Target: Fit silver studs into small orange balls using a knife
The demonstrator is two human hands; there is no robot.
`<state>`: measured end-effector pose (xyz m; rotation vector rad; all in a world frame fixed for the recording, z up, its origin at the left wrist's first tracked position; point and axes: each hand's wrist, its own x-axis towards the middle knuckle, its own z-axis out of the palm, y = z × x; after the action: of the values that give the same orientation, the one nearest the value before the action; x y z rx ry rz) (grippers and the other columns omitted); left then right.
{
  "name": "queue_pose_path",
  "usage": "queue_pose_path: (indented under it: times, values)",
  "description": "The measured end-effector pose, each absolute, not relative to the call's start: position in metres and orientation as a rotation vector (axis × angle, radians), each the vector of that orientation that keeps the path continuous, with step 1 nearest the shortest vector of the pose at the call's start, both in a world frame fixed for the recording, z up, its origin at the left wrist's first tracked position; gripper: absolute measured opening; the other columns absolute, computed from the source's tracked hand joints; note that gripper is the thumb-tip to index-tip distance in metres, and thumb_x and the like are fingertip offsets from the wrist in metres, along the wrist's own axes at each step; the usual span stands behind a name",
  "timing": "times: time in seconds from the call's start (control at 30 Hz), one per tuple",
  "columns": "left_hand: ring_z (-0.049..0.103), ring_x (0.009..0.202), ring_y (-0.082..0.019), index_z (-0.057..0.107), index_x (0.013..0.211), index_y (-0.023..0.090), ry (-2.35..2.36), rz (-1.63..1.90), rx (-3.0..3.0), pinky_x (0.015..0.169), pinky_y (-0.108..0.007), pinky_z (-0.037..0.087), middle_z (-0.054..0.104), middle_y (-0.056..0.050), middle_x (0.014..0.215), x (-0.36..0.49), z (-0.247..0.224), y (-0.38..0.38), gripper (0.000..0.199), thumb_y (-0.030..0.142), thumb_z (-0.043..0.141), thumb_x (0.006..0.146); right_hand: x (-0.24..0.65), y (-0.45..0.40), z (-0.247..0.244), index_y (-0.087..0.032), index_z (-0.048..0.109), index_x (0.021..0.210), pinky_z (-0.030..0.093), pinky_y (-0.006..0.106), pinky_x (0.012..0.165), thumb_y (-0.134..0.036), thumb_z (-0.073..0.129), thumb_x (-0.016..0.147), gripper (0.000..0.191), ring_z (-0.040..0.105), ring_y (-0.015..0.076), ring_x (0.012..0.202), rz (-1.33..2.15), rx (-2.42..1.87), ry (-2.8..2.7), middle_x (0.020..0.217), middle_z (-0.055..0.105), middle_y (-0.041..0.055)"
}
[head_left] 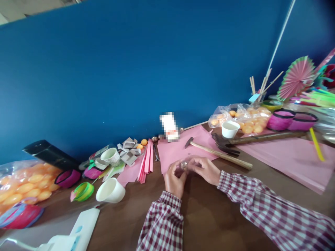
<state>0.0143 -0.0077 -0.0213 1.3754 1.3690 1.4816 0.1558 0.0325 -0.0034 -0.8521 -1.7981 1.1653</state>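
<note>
Between my two hands is a small shiny, round, metallic-looking ball, whose exact kind I cannot make out. My left hand curls its thumb and fingers round its left side. From the right, the fingertips of my right hand pinch at the same ball. Both hands are low over the brown table, at the front edge of a pink paper sheet. Just beyond them a small hammer with a wooden handle lies across the paper. A larger claw hammer rests behind it to the right.
Left of my hands stand a white cup, folded pink strips and a pile of grey pieces. Bags of orange balls lie at both sides. A white power strip is at front left. A blue partition rises behind.
</note>
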Motion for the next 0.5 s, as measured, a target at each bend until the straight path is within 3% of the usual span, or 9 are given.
queue_pose_path:
  times: [0.5]
  values:
    - [0.062, 0.077, -0.018, 0.058, 0.098, 0.015, 1.361, 1.484, 1.324, 0.069, -0.032, 0.053, 0.06, -0.01, 0.1, 0.0141, -0.0234, -0.0069, 0.04, 0.018, 0.068, 0.059, 0.1558, 0.0315, -0.0029, -0.014, 0.059, 0.067, 0.044, 0.027, 0.071, -0.038, 0.052, 0.076, 0.027, 0.055, 0.0148, 0.08, 1.163, -0.857, -1.814, 0.087, 0.06, 0.0058]
